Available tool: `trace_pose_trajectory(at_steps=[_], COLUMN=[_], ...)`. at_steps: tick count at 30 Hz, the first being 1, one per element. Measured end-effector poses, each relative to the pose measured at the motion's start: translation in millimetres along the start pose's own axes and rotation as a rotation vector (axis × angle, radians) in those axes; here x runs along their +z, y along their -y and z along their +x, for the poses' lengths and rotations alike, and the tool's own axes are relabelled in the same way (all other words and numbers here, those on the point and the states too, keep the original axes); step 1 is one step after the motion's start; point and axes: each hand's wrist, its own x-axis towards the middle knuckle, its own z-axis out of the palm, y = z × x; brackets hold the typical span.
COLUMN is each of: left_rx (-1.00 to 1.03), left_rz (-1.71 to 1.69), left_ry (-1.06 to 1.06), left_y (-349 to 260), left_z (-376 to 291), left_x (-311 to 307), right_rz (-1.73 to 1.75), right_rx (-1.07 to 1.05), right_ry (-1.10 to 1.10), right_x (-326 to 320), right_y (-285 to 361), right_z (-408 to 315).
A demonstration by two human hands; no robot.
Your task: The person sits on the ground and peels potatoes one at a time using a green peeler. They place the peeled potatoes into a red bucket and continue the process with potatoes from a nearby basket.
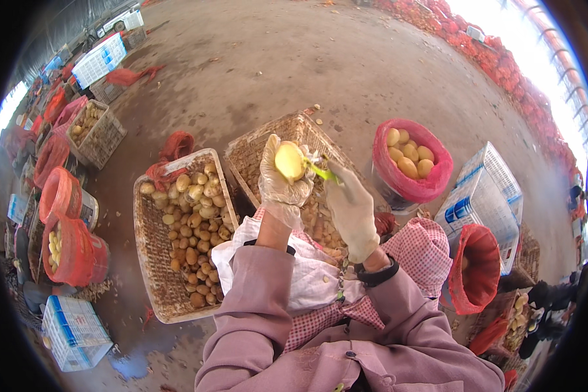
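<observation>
In my gloved left hand lies a potato, its pale yellow flesh bare on the side facing up. My right hand, in a whitish glove, grips a green-handled peeler, whose head is at the potato's right side. Both hands are over a dirty plastic crate that holds a layer of peelings. To the left of my hands stands another crate, partly filled with unpeeled potatoes. Peeled potatoes lie in a bucket lined with pink mesh on the right.
White-and-blue plastic crates stand at the right, beside a red mesh-lined bucket. More mesh-lined buckets and an upturned crate line the left. Red mesh sacks are heaped along the far right. Wet patches mark the floor.
</observation>
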Motion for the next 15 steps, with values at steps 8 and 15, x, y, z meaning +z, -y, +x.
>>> trace_pose_trajectory(at_steps=[8, 15], left_rx=[0.008, 0.141], left_rz=[-0.052, 0.071], left_ry=[0.176, 0.102], left_y=[2.5, 12.0], left_z=[11.5, 1.8], left_x=[-15.7, -9.4], right_rz=[-0.151, -0.125], right_rx=[-0.104, -0.158], right_ry=[0.053, -0.044], right_x=[10.6, 14.2], right_y=[18.8, 4.8], right_z=[21.6, 4.3])
